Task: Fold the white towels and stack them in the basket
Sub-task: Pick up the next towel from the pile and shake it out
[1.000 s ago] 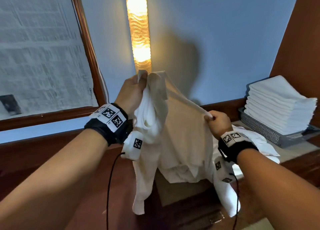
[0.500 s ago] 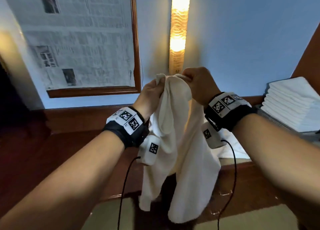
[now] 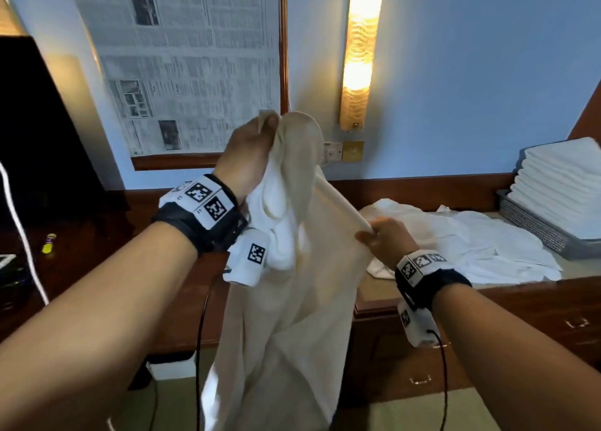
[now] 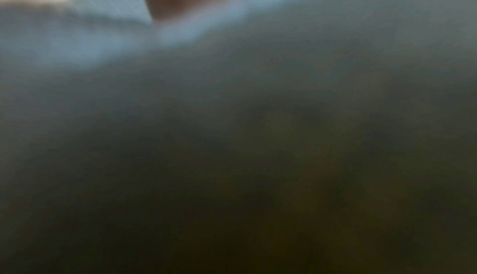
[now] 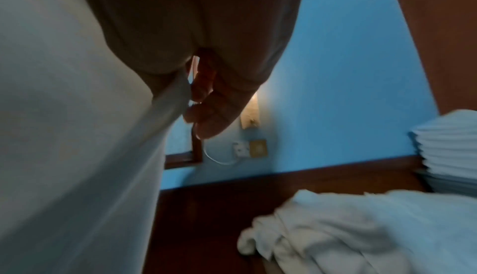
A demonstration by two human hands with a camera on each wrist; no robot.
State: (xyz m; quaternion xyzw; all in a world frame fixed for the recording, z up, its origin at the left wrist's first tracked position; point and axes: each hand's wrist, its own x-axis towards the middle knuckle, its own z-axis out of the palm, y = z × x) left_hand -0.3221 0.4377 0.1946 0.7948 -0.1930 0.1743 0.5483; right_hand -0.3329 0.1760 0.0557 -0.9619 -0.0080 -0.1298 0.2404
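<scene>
A white towel [image 3: 292, 300] hangs in the air in front of me, bunched at its top. My left hand [image 3: 257, 144] grips that top corner high up. My right hand [image 3: 377, 238] pinches the towel's hemmed edge lower and to the right, pulling it taut; the right wrist view shows the fingers [image 5: 206, 103] curled on the hem of the towel [image 5: 77, 135]. Blurred cloth [image 4: 258, 115] fills the left wrist view. A grey basket [image 3: 540, 229] at the far right holds a stack of folded white towels [image 3: 566, 183].
Several unfolded white towels [image 3: 461, 238] lie in a heap on the wooden counter [image 3: 520, 297] left of the basket. A lit wall lamp [image 3: 361, 50], a framed newspaper [image 3: 192, 63] and wall sockets [image 3: 341, 151] are behind. A dark screen [image 3: 35, 121] stands at left.
My right hand has slid down from the towel's top, next to the left hand, along the edge to a lower point at the right. The view has tilted down, showing the counter.
</scene>
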